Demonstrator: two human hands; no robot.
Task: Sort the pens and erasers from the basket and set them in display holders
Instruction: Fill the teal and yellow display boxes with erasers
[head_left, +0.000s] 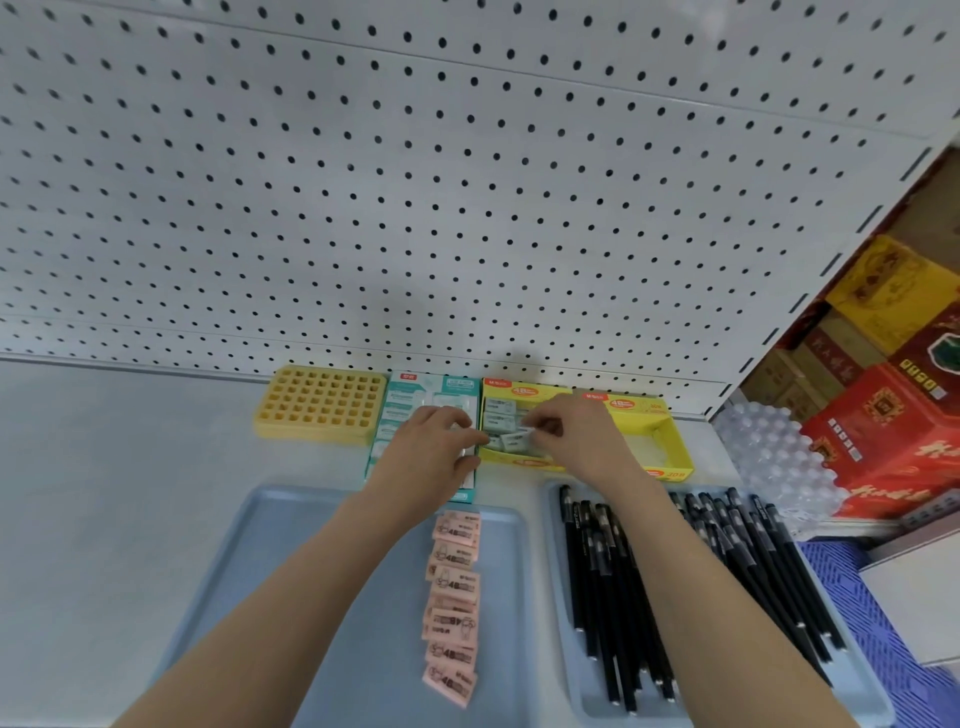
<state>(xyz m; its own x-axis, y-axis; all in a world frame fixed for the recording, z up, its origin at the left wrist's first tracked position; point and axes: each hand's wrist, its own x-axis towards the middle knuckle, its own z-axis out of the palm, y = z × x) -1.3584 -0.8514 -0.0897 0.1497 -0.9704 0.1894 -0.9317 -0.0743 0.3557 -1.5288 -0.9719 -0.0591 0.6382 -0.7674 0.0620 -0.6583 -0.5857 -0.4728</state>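
Landmark is the left yellow box, standing on the shelf against the pegboard. Right hand is over this box's open top, thumb and fingers pinching a white eraser just above the boxed erasers already inside. Left hand is at the box's left edge, fingers curled, tips right by the same eraser; can't tell if it grips anything. A teal box touches the yellow box's left side, partly under the left hand. Further left, beyond the teal box, is a yellow grid holder. A second yellow box sits on the right side, touching. In front and to the left, the left tray holds a row of pink erasers. In front and to the right, the right tray holds black pens lying loose. Far right, a bottled water pack and red cartons.
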